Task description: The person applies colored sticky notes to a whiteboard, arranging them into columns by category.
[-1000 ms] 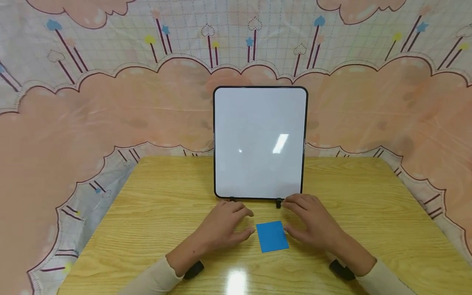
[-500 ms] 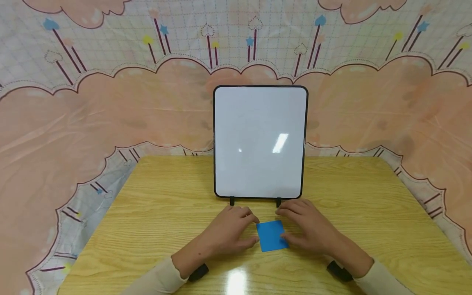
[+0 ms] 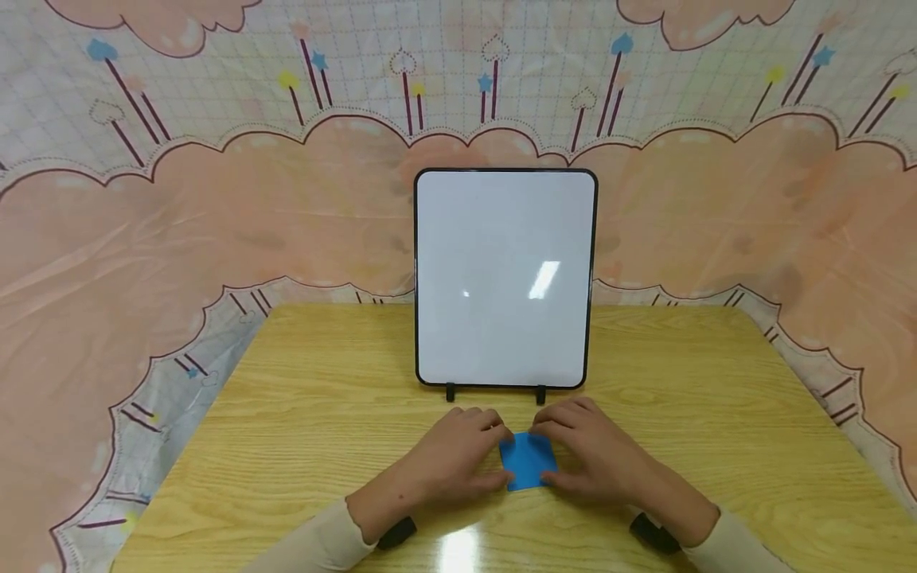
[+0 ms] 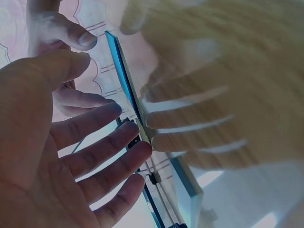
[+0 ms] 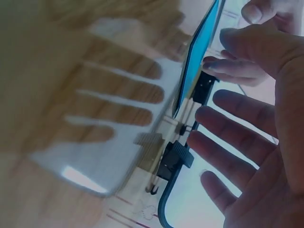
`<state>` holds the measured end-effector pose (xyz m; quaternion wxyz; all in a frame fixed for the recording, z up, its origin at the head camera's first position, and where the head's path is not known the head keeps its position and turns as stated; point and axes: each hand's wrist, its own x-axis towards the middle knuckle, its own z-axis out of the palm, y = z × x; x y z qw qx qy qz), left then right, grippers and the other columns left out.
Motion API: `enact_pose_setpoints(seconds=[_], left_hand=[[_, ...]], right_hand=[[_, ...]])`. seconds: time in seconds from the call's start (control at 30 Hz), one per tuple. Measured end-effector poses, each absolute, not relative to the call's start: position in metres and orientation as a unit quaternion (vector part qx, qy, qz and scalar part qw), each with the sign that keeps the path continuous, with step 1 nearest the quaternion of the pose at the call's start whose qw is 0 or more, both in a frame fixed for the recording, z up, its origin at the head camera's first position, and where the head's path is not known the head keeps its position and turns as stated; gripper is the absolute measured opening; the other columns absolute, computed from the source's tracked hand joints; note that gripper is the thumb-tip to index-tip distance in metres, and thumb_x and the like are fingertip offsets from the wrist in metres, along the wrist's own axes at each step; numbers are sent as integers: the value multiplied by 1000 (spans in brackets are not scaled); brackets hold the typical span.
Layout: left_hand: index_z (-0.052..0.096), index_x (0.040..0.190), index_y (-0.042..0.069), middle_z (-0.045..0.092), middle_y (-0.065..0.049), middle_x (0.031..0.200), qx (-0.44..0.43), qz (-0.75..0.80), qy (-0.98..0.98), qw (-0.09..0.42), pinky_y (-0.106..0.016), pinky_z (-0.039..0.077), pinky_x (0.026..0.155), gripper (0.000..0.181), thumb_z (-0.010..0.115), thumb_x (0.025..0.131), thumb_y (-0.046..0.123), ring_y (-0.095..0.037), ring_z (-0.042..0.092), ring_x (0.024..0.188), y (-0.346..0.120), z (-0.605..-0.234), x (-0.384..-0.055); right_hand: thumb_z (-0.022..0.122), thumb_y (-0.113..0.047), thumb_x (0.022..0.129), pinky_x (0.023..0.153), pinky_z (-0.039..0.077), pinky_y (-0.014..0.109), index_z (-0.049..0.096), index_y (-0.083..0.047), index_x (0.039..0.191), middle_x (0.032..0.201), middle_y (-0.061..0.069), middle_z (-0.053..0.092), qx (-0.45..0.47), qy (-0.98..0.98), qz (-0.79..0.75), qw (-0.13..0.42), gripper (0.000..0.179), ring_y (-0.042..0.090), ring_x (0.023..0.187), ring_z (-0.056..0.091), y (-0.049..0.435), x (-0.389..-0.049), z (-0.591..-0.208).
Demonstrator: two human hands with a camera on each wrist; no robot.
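Observation:
A thin blue square sheet lies on the table between my hands; edge-on, the blue sheet shows as a narrow strip in the left wrist view. My left hand is at its left side, index fingertip by the far left corner and thumb by the near left corner. From the right, my right hand reaches over the far edge with its index finger, its thumb near the right edge. Both wrist views show spread, gently bent fingers on the left hand and right hand, nothing gripped.
Behind the hands stands a whiteboard with a black frame, on small black feet. The glossy wooden table mirrors the hands. A patterned cloth hangs round the back and sides. Black bands sit at both wrists.
Both hands have moved inward and slightly toward the person, closing on the blue sheet until their fingertips overlap its edges. The sheet and whiteboard have stayed in place.

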<state>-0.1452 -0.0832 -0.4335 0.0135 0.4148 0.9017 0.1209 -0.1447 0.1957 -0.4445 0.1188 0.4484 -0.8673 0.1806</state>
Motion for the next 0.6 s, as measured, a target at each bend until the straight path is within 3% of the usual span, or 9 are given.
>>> enact_pose_setpoints(seconds=[0.17,0.43,0.6], left_hand=[[71,131,22,65,4,124,418,112,902,12,-36,50,99,45,66,102,56,-14,61,114,-79,-434,-143],[72,128,24,64,5,126,418,87,904,13,-33,50,95,42,69,100,55,-13,58,112,-74,-435,-139],[70,129,24,63,5,128,424,68,903,1,-33,50,95,44,71,98,56,-12,58,110,-71,-437,-138]], right_hand=[[94,-39,81,102,50,45,74,-14,122,125,-3,68,455,-866,174,112,52,20,118,62,194,-144,-447],[89,-43,87,103,52,45,77,-18,115,127,-4,66,432,-888,157,28,40,18,117,62,190,-142,-446],[89,-43,87,100,54,43,78,-19,112,126,-5,66,421,-894,155,10,36,16,115,63,188,-141,-444]])
